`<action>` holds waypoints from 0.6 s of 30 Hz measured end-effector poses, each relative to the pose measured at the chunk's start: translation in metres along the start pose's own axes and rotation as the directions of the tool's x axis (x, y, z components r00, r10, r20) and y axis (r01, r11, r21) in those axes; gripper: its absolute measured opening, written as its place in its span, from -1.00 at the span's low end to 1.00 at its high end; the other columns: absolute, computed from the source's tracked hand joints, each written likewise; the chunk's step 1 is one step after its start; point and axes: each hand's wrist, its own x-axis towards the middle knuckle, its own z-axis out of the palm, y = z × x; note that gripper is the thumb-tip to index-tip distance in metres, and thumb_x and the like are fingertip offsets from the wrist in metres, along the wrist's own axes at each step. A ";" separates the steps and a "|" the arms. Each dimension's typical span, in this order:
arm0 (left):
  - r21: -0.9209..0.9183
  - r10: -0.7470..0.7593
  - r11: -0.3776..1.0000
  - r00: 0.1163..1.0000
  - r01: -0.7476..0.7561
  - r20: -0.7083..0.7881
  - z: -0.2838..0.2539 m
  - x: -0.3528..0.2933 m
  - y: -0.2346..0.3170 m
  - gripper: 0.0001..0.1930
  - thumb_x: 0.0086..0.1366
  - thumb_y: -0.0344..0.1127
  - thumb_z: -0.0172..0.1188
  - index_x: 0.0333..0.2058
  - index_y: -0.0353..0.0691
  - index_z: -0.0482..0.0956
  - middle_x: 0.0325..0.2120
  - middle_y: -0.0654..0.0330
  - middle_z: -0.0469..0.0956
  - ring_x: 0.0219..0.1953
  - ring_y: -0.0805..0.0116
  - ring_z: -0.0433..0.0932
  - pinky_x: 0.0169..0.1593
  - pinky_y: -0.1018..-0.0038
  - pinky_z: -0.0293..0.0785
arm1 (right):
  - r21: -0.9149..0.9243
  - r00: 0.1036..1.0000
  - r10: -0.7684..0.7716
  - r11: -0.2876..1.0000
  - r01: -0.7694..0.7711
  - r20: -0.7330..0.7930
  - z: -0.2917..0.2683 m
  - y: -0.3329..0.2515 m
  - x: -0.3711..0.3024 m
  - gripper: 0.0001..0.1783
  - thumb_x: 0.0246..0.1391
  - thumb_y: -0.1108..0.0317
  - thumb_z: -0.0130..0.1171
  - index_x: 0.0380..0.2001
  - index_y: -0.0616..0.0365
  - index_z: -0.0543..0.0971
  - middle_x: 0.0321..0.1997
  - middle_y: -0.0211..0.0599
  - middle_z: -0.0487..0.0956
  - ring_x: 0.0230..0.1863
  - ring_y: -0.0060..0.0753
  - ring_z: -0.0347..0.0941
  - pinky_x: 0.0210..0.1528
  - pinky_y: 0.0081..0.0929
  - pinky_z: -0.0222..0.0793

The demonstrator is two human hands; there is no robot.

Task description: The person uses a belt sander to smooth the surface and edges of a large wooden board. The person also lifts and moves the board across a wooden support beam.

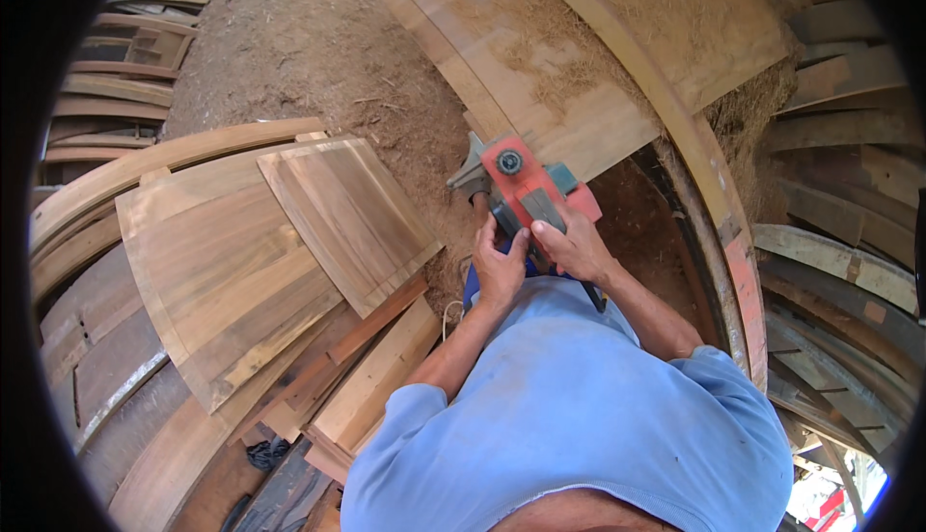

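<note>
Close in front of my body I hold a red power planer [522,177] with a round black knob on its top. My left hand [500,270] is closed on its lower left side, next to a dark pipe-like part. My right hand [579,248] is wrapped round the near right end, its thumb pressing on a grey flat part [543,207]. Both thumbs come close together over the tool. Some of the fingers are hidden beneath it. Just beyond the planer lies a broad pale wooden panel [603,132], strewn with shavings.
A long yellowish beam [675,98] curves across the panel at the right. To my left, wooden panels [227,267] lie on stacked boards [386,373]. More lumber is piled along the left and right sides [849,262]. Shavings and dust cover the ground [289,59].
</note>
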 end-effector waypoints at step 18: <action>-0.119 0.237 0.963 0.970 -0.241 -0.047 -0.064 0.230 0.079 -0.63 0.53 -0.18 0.29 0.12 -0.36 0.65 -0.21 0.21 0.72 -0.25 0.47 0.64 -0.09 0.43 0.63 | -0.052 0.956 -0.290 0.956 0.288 -0.053 0.023 -0.091 0.231 -0.39 0.45 -0.18 0.03 -0.23 0.26 0.62 -0.55 -0.26 0.56 -0.56 -0.36 0.53 -0.44 -0.27 0.43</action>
